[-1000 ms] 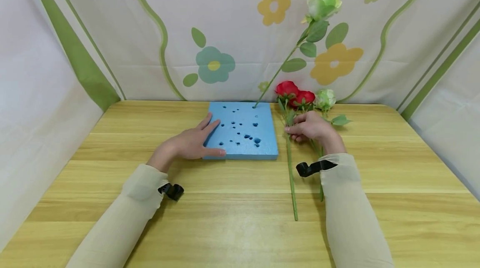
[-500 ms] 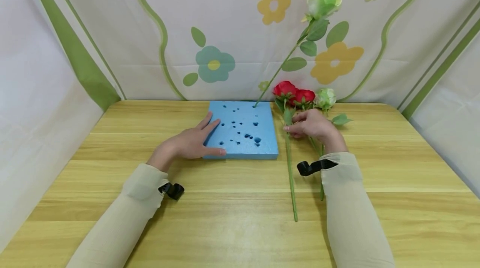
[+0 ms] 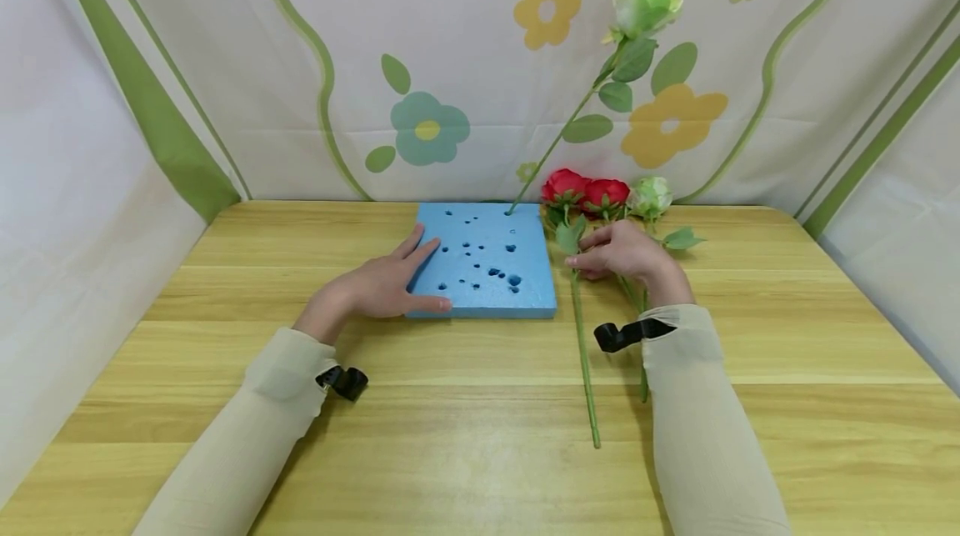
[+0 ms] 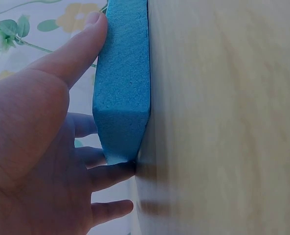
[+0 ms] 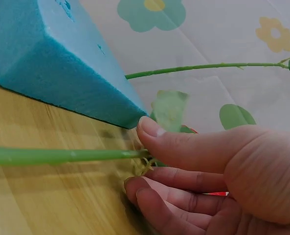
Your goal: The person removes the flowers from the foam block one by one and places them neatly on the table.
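Note:
My left hand [image 3: 375, 286] rests with spread, straight fingers on the left edge of a blue foam block [image 3: 487, 226] pitted with several holes. In the left wrist view its thumb lies along one side of the foam. My right hand [image 3: 630, 252] pinches the green stem [image 3: 581, 344] of a red rose [image 3: 562, 187] just below its leaf. Thumb and fingertips meet around this stem [image 5: 61, 156] in the right wrist view, and its cut end points toward me. A pale green rose [image 3: 647, 7] stands in a hole at the block's back right corner, leaning right.
Beside the held rose lie another red rose [image 3: 606, 196] and a second pale green rose [image 3: 651, 198], their stems partly hidden under my right hand and sleeve. The wooden table [image 3: 450, 444] runs back to a flower-printed cloth [image 3: 300, 144].
The held red rose's bloom has shifted slightly left and down, and its stem's cut end has moved a little toward me. My left hand and the foam block have stayed put.

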A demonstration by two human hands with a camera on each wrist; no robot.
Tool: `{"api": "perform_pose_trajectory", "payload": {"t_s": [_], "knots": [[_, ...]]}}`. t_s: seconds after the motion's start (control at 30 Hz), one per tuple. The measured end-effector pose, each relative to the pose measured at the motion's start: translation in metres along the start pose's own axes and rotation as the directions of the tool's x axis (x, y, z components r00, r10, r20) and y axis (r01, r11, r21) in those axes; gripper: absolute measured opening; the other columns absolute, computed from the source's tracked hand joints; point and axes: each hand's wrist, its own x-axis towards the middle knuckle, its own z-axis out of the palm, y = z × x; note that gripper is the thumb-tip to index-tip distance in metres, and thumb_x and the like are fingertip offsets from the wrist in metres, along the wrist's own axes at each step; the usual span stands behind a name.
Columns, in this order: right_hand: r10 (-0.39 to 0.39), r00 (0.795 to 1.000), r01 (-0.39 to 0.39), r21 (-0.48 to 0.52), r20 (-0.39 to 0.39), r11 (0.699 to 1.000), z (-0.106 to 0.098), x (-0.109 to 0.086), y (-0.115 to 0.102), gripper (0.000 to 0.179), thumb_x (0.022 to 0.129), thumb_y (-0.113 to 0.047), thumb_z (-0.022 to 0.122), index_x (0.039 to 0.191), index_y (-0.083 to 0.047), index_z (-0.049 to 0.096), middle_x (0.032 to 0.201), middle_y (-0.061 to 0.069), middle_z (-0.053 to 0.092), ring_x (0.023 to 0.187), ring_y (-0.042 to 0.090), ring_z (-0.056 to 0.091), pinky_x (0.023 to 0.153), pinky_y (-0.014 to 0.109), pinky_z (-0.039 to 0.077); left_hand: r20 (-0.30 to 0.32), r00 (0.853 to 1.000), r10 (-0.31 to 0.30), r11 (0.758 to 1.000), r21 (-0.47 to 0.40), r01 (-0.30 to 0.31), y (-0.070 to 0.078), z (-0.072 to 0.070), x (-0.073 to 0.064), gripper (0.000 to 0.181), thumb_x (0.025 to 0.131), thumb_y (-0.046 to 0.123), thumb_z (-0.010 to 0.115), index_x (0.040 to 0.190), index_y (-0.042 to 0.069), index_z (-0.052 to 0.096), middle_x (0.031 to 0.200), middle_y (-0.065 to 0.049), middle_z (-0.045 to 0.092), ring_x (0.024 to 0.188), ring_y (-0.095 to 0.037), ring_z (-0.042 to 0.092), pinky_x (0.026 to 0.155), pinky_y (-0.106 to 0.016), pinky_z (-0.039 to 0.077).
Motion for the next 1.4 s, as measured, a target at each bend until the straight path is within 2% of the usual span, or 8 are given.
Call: {"api": "perform_pose_trajectory", "payload": {"t_s": [0.17, 0.33, 0.53, 0.7, 0.97, 1.2, 1.4], "knots": [[0.002, 1.000, -0.002, 0.008, -0.011, 1.000, -0.004, -0.003, 0.000, 0.063, 0.098, -0.036, 0.079, 0.146, 0.000, 0.061, 0.131, 0.022, 0.074, 0.110, 0.028, 0.078, 0.109, 0.052, 0.055, 0.002, 1.000, -0.004, 1.000, -0.002, 0.004, 0.000, 0.000, 0.000, 0.110, 0.097, 0.067, 0.065, 0.173, 0.018, 0.002, 0.179, -0.012, -0.017, 0.158, -0.049, 0.031, 0.127, -0.061, 0.032], [0.018, 0.997, -0.017, 0.015, -0.073, 1.000, -0.009, -0.008, -0.007, 0.063, 0.099, -0.041, 0.077, 0.146, -0.002, 0.061, 0.135, 0.022, 0.072, 0.113, 0.032, 0.077, 0.112, 0.054, 0.052, 0.002, 1.000, -0.004, 1.000, -0.003, 0.004, 0.000, 0.001, 0.001, 0.110, 0.097, 0.067, 0.066, 0.173, 0.018, 0.002, 0.179, -0.012, -0.017, 0.158, -0.049, 0.032, 0.127, -0.061, 0.032], [-0.030, 0.986, 0.041, 0.061, -0.165, 0.997, -0.007, -0.007, -0.017, 0.060, 0.101, -0.040, 0.074, 0.147, -0.004, 0.060, 0.137, 0.022, 0.070, 0.116, 0.036, 0.073, 0.103, 0.047, 0.059, -0.001, 1.000, -0.003, 1.000, -0.004, 0.003, -0.001, 0.000, 0.000, 0.109, 0.098, 0.065, 0.066, 0.173, 0.018, 0.002, 0.179, -0.012, -0.017, 0.159, -0.049, 0.030, 0.127, -0.061, 0.031], [-0.072, 0.978, 0.094, 0.107, -0.195, 0.990, -0.002, -0.003, -0.021, 0.055, 0.102, -0.039, 0.073, 0.143, -0.004, 0.062, 0.134, 0.019, 0.070, 0.110, 0.032, 0.071, 0.095, 0.038, 0.062, 0.000, 1.000, 0.002, 1.000, -0.004, -0.002, -0.001, 0.000, -0.001, 0.109, 0.098, 0.065, 0.066, 0.173, 0.017, 0.002, 0.179, -0.013, -0.017, 0.160, -0.049, 0.028, 0.127, -0.061, 0.031], [-0.106, 0.973, 0.135, 0.134, -0.204, 0.982, 0.009, 0.005, -0.030, 0.051, 0.102, -0.036, 0.073, 0.139, -0.003, 0.064, 0.133, 0.023, 0.071, 0.100, 0.026, 0.072, 0.088, 0.033, 0.061, 0.000, 1.000, 0.000, 1.000, -0.007, 0.000, 0.001, 0.000, -0.001, 0.108, 0.098, 0.064, 0.065, 0.173, 0.017, 0.004, 0.179, -0.013, -0.017, 0.161, -0.048, 0.027, 0.128, -0.061, 0.029], [-0.133, 0.960, 0.186, 0.205, -0.245, 0.961, 0.021, 0.011, -0.040, 0.049, 0.104, -0.035, 0.071, 0.142, -0.005, 0.063, 0.134, 0.021, 0.071, 0.096, 0.022, 0.073, 0.082, 0.028, 0.060, 0.001, 1.000, -0.012, 1.000, -0.023, 0.012, 0.002, 0.001, 0.000, 0.109, 0.097, 0.066, 0.066, 0.173, 0.017, 0.004, 0.179, -0.012, -0.016, 0.161, -0.048, 0.024, 0.129, -0.060, 0.029], [-0.126, 0.956, 0.211, 0.323, -0.263, 0.923, 0.030, 0.019, -0.045, 0.056, 0.103, -0.037, 0.072, 0.148, -0.009, 0.056, 0.134, 0.012, 0.069, 0.104, 0.025, 0.074, 0.085, 0.030, 0.059, 0.001, 1.000, -0.018, 1.000, -0.021, 0.018, 0.002, 0.000, 0.000, 0.109, 0.097, 0.066, 0.066, 0.173, 0.017, 0.004, 0.179, -0.013, -0.016, 0.162, -0.048, 0.023, 0.129, -0.060, 0.029]]}}
